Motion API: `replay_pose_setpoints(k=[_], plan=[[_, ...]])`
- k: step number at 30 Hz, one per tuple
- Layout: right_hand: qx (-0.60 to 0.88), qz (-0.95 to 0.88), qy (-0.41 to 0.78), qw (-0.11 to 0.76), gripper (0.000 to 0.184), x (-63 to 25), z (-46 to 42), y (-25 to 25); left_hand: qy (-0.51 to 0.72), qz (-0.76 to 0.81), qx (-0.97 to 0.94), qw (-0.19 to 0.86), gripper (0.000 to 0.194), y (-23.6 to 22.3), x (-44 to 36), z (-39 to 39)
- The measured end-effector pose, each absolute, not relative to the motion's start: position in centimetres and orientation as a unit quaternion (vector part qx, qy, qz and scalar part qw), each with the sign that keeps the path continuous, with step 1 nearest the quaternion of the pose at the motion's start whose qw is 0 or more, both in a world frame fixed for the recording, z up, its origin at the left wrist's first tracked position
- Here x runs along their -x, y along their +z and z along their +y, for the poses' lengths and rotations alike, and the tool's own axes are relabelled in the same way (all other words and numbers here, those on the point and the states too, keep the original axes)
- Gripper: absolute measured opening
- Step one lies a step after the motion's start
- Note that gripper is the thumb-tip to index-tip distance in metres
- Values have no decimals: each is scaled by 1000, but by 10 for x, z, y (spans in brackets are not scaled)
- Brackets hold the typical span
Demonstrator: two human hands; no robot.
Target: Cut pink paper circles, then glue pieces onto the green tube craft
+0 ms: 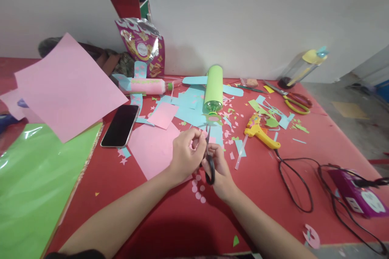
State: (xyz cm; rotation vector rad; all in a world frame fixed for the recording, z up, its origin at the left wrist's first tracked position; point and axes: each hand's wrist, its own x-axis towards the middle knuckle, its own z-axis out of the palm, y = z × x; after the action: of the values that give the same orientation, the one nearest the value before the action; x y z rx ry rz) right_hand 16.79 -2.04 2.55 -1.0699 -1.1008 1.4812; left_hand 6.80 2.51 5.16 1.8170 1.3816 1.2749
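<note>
My right hand [221, 170] is closed around the black handles of a pair of scissors [210, 170], whose blades point away from me. Pinched in my left hand [187, 153] is a small pink paper piece [204, 134], right beside the blades and mostly hidden by the fingers. Below my hands lie several small pink paper circles [198, 195]. A large pink sheet [152, 149] is partly under my left hand. Just beyond the scissors lies a bottle wrapped in green paper [214, 87], with light blue paper wings [195, 80] at its sides.
Behind stand a snack bag [144, 50] and a pink-wrapped bottle [147, 86]. A phone [120, 126] and green sheets [33, 182] lie left. To the right are a yellow glue gun [261, 135] with its cord, larger scissors [293, 99], a clear bottle [304, 68] and a purple box [355, 194].
</note>
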Motion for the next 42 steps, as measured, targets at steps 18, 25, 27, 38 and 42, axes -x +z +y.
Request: replay_pose_setpoints(k=[18, 25, 27, 38, 42], plan=[[460, -394, 619, 500, 29, -166, -18, 25, 456, 507, -655, 325, 23, 53, -65, 29], [458, -342, 580, 580, 34, -173, -10, 28, 332, 436, -679, 489, 19, 56, -54, 45], [460, -322, 578, 593, 34, -175, -9, 28, 259, 403, -708, 518, 18, 58, -50, 49], [436, -303, 625, 572, 43, -174, -6, 28, 86, 321, -794, 508, 19, 65, -34, 57], [433, -309, 638, 557, 46, -174, -8, 28, 30, 319, -799, 510, 15, 66, -31, 61]])
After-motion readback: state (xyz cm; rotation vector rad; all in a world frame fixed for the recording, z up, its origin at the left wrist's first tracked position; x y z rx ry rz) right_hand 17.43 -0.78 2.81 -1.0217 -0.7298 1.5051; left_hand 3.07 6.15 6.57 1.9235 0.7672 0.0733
